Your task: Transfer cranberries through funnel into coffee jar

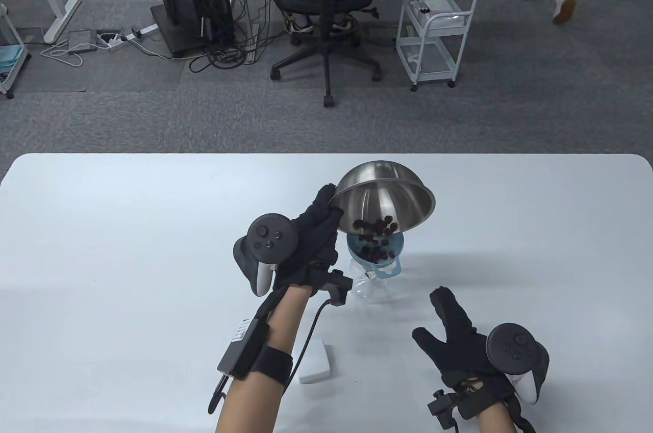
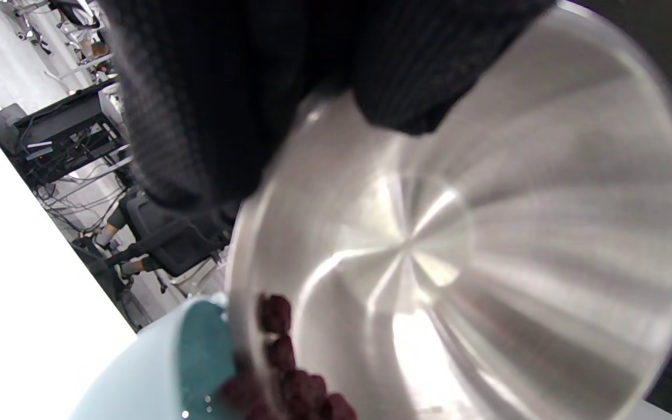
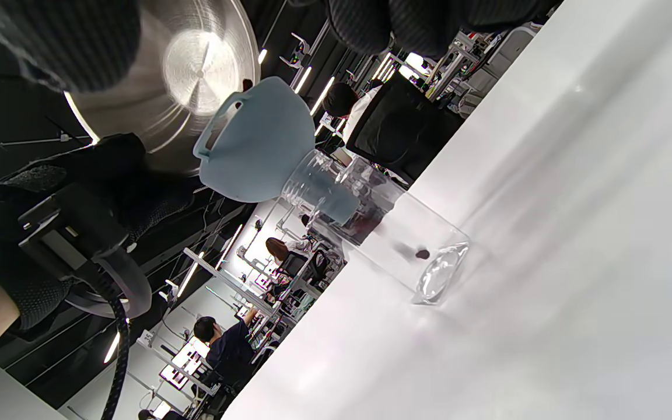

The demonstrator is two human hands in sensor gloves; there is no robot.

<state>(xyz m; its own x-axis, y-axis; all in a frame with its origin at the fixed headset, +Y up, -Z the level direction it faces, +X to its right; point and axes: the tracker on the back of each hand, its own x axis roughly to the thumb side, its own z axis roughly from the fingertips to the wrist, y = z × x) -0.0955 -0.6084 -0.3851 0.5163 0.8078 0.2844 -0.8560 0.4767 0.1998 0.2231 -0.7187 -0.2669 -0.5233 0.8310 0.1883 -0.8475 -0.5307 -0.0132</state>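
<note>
A: Starting at the left, what is the left hand (image 1: pixel 311 234) doing?

B: Its fingers (image 2: pixel 207 105) grip the rim of the steel bowl (image 1: pixel 382 201) and hold it steeply tipped, mouth toward the person, so the cranberries (image 1: pixel 375 229) gather at the low lip. That lip hangs right over the pale blue funnel (image 1: pixel 375 252), and some berries already lie inside the funnel.

A: Why hold it by the far-left edge?

B: Probably to leave the pouring edge unblocked and let the wrist set the angle. The left wrist view shows the berries (image 2: pixel 289 373) crowded at the bowl's edge against the funnel wall (image 2: pixel 143 373).

A: And the coffee jar?

B: The clear jar (image 3: pixel 394 245) stands upright on the white table (image 1: pixel 127 249), with the funnel's stem seated in its neck. In the right wrist view a single dark berry (image 3: pixel 422 254) sits near its bottom, so the transfer looks barely begun.

A: What lies below the left forearm?

B: A small white block (image 1: pixel 317 364), on the table, apart from the jar.

A: Then the right hand (image 1: pixel 459 341)?

B: It hovers near the jar, to its lower right, fingers spread wide and holding nothing. It touches neither funnel nor jar, seemingly ready to steady them if the funnel shifts.
</note>
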